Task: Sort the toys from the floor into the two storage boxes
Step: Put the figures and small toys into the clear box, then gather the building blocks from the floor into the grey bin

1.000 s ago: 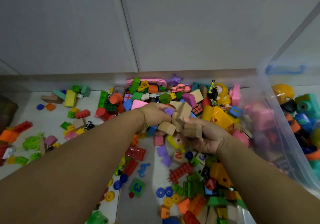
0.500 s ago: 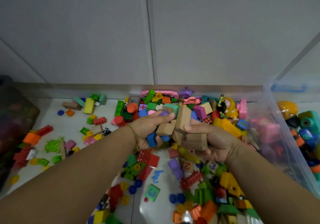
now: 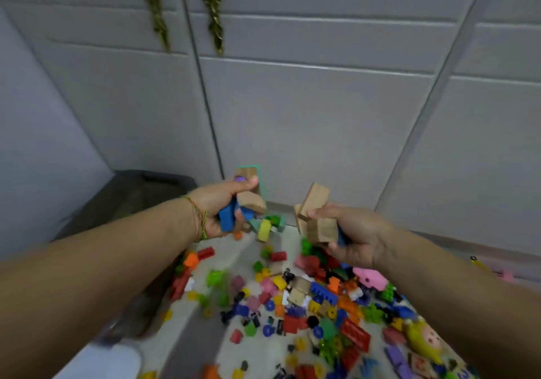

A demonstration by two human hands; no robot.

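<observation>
Wooden blocks (image 3: pixel 317 226), stiff, light and smooth, filled the right hand (image 3: pixel 355 236); the left hand (image 3: pixel 222 203) clutched wooden and blue blocks (image 3: pixel 227 219) above the floor (image 3: pixel 205 346) by the dark storage box (image 3: pixel 131 200). Loose handfuls probably slip; cupping underneath seemed safest.

I count two brass door handles (image 3: pixel 152 6), one dark bin (image 3: pixel 140 197), my two hands, each full of blocks, and floor toys too many to number.
</observation>
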